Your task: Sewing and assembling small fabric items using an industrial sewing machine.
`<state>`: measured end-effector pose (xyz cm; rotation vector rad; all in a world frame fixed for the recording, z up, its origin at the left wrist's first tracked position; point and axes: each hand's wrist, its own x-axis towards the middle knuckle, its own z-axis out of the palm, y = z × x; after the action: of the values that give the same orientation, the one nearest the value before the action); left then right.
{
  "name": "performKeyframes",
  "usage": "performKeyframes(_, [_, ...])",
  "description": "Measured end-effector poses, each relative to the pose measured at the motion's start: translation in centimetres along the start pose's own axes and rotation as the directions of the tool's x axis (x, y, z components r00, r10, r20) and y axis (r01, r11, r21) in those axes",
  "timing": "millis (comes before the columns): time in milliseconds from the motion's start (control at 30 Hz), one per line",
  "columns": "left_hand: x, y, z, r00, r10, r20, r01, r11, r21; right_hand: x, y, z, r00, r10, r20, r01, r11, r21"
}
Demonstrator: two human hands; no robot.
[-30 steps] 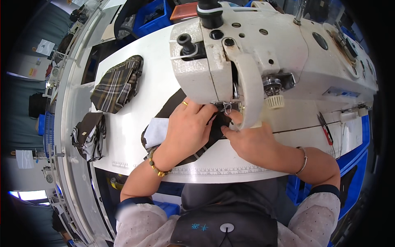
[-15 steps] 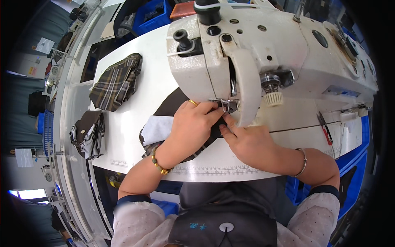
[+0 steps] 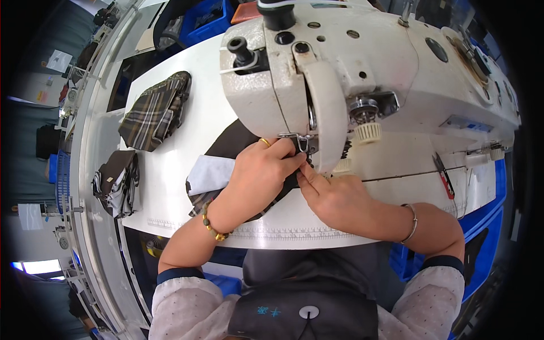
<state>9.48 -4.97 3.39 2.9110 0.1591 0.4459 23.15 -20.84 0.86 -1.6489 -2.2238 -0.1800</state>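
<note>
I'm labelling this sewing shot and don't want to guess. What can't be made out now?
Head view:
Middle of the dark fabric: covered by the left hand.
Palm of the right hand: hidden behind its own back.
Any stitches by the metal foot: too small and dark.
Top of the black knob: cut off by the upper edge.

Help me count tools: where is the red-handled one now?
In the head view, the red-handled tool lies toward the right side of the white table, between the sewing machine and the right forearm.
</note>
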Motion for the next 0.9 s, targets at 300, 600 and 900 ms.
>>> performKeyframes(300, [0.2,-0.8,1.0,0.998,-0.054,-0.013,0.055,0.998,0.032,0.6,0.4,1.5,0.994,0.098,-0.043,-0.102,0.989,-0.108])
performKeyframes(600, [0.2,-0.5,1.4,0.997,-0.082,-0.007,0.083,0.996,0.028,0.5,0.6,1.2,0.996,0.091,-0.014,-0.092,0.996,-0.004])
performKeyframes(900, [0.3,0.4,0.4,0.994,-0.097,0.054,0.089,0.987,0.133,0.5,0.5,1.2,0.99,0.138,-0.014,-0.139,0.981,-0.132])
